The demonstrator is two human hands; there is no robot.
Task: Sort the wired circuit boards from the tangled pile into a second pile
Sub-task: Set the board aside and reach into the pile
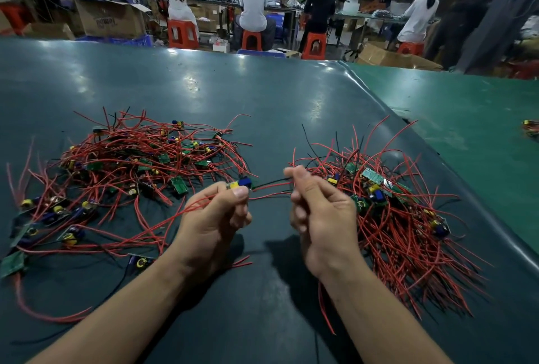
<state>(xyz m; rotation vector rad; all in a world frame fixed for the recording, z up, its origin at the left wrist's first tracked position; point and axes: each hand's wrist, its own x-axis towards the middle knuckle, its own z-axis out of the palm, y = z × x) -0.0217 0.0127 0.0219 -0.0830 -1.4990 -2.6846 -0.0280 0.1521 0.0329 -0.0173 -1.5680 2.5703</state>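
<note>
1. Tangled pile point(128, 171) sits left of and beyond left hand point(213, 217).
2. Left hand pinches circuit board point(240, 183) at its fingertips.
3. Right hand point(318, 217) pinches that board's wires point(271, 188), stretched between both hands.
4. Second pile point(402, 212) lies right of right hand.

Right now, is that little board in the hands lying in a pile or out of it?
Out: the circuit board is held above the table between both piles.

Red-wired circuit board point(239, 183) held between tangled pile point(128, 171) and second pile point(393, 212).
</note>
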